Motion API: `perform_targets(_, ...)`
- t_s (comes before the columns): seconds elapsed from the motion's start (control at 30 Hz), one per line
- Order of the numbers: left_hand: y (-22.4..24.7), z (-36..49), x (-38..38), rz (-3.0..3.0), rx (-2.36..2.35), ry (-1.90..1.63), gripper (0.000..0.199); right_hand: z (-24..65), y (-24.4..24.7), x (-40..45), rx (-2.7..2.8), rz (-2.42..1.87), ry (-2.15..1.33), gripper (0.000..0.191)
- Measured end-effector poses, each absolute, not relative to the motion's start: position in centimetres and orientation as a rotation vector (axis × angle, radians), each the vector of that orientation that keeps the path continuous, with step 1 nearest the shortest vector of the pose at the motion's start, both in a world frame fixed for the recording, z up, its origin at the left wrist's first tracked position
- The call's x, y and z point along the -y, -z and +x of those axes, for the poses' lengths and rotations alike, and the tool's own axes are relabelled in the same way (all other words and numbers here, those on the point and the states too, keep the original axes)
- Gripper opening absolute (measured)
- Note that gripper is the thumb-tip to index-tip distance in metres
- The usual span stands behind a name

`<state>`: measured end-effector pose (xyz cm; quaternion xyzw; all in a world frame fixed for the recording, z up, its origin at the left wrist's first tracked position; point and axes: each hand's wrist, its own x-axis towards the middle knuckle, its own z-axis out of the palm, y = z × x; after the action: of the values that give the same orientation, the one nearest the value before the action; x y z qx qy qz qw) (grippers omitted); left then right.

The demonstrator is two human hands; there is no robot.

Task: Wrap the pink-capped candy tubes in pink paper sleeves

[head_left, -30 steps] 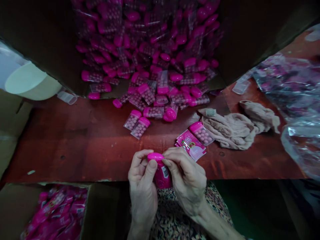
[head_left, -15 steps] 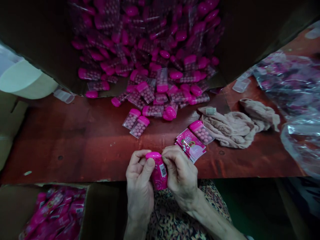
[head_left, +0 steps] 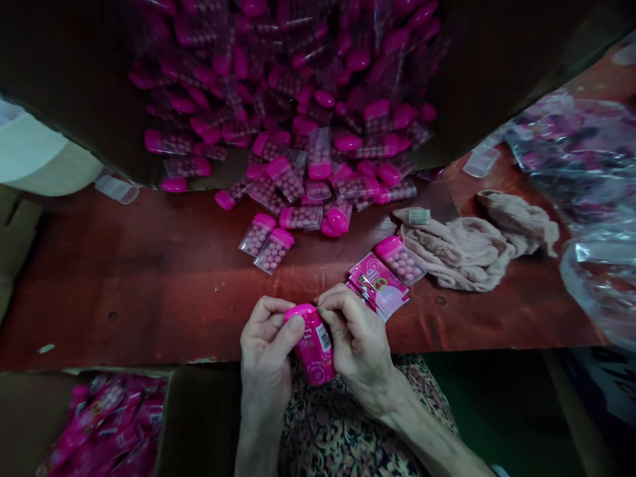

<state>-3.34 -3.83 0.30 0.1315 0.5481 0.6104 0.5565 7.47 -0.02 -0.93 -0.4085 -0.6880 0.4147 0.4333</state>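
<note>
Between my two hands, just off the table's front edge, is a pink-capped candy container [head_left: 314, 351] in a printed pink sleeve with a barcode. My left hand [head_left: 271, 348] grips it near the cap, thumb across the front. On the other side, the fingers of my right hand [head_left: 355, 344] pinch at the upper right edge of the sleeve, by the cap. Just beyond my right hand lie several flat pink printed sleeves [head_left: 376, 283], with an unsleeved container of pink candy balls [head_left: 400, 260] beside them. Two more clear containers [head_left: 273, 252] lie further left.
A large cardboard box [head_left: 497, 73] on its side spills many pink-capped containers [head_left: 298, 179] onto the red table [head_left: 149, 285]. A crumpled cloth [head_left: 462, 248] and a plastic bag [head_left: 586, 165] lie right. Below left, an open box [head_left: 171, 411] holds sleeved containers [head_left: 114, 424].
My hands and the sleeved container have shifted slightly left, and the container tilts a little more. Both hands keep hold near the cap. The whole view has shifted slightly.
</note>
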Motion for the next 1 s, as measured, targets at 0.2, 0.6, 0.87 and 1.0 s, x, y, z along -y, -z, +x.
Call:
perform_targets(0.2, -0.6, -3.9, 3.6, 0.213, -1.139, -1.366, 0.015, 7.7, 0.1, 0.2, 1.661, -1.086, -1.201, 0.018)
perform_targets(0.6, -1.0, -3.7, 4.4, 0.31, -1.177, -1.327, 0.014, 8.2, -1.0, 1.3, 1.782, -1.099, -0.995, 0.02)
perform_targets(0.87, -0.6, -3.0, 5.9, 0.165, -0.943, -1.221, 0.014, 9.4, -1.0, 0.3, 1.514, -1.152, -1.253, 0.012)
perform_targets(1.0, -0.7, -3.1, 6.0, 0.15, -0.951, -1.255, 0.015, 9.5, -0.9, 0.3, 1.37, -0.973, -1.356, 0.014)
